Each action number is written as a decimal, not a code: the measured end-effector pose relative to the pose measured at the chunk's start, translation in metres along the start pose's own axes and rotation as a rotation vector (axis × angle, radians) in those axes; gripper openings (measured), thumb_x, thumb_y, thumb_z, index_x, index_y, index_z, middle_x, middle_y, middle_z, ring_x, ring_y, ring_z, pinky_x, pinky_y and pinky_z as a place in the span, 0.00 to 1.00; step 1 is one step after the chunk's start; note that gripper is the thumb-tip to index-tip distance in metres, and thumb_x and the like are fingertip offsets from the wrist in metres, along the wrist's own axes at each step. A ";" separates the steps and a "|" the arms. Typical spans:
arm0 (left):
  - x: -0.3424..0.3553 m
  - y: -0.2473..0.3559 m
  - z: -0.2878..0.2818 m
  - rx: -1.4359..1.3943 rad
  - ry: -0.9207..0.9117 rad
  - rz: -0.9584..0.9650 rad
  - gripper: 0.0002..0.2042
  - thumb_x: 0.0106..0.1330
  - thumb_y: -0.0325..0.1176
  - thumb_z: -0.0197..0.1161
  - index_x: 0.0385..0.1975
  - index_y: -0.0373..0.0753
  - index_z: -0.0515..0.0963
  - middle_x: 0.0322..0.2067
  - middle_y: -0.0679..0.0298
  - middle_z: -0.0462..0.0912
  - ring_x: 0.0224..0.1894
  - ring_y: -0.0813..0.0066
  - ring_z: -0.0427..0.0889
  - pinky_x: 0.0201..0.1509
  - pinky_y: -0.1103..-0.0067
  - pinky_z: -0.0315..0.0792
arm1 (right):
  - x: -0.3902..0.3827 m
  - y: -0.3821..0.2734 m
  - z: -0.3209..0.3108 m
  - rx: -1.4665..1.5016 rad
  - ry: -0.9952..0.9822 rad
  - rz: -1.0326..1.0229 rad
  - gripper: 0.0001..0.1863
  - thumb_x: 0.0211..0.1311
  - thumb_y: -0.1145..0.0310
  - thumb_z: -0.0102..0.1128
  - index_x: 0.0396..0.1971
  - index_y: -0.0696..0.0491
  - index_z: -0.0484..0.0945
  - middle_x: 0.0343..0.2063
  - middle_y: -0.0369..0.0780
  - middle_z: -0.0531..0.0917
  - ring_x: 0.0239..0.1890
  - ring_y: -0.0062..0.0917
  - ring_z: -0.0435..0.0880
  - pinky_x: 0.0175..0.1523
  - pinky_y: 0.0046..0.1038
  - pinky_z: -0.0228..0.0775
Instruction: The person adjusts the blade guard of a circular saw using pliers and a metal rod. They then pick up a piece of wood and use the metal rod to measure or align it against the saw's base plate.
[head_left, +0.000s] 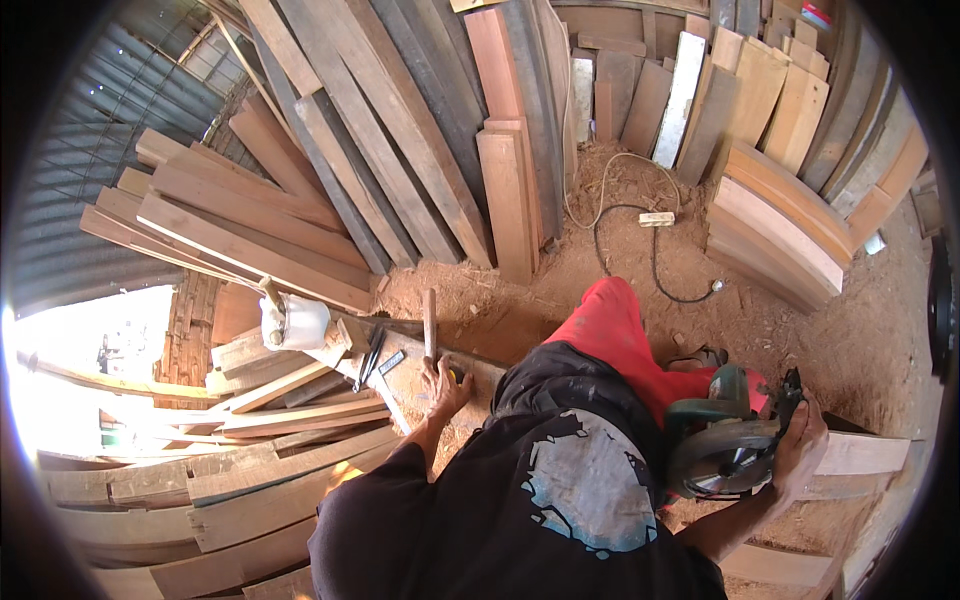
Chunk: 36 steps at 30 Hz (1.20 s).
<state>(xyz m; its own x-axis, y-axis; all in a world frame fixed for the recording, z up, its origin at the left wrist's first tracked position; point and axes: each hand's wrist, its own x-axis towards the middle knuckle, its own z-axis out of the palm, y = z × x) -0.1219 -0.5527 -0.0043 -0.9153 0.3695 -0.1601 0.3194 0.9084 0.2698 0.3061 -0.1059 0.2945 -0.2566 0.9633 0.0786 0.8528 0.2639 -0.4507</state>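
My left hand (445, 393) is at the narrow wooden bench (482, 378), its fingers closed on a small black-and-yellow tape measure (457, 375), mostly hidden by the hand. Just beyond the fingertips a slim wooden stick (430, 318) points away from me. Left of this hand, a dark-handled tool (370, 352) and a small try square (391, 362) lie on the bench. At my right side, my right hand (800, 440) grips the rear handle of a green circular saw (722, 440). The saw's round guard faces me beside my red-trousered leg.
A white container (294, 322) stands at the bench's left end. Stacked boards (250, 475) fill the left, and long planks (400, 120) lean at the back. More cut boards (780, 235) stand right. A black cable and socket block (656, 219) lie on the sawdust-covered floor (640, 260).
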 end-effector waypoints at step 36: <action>-0.020 0.547 -0.045 -1.195 -1.497 0.987 0.34 0.76 0.54 0.50 0.71 0.34 0.58 0.65 0.48 0.71 0.66 0.58 0.71 0.73 0.63 0.60 | -0.056 -0.077 0.004 -0.045 0.341 -0.051 0.12 0.54 0.68 0.60 0.38 0.55 0.80 0.30 0.43 0.85 0.35 0.38 0.85 0.52 0.43 0.70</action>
<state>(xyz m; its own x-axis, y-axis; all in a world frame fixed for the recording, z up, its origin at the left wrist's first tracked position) 0.0605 -0.0721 0.1891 0.4265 0.8989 0.1006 -0.3691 0.0715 0.9266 0.2531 -0.1802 0.3208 -0.1391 0.9074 0.3965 0.8640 0.3069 -0.3991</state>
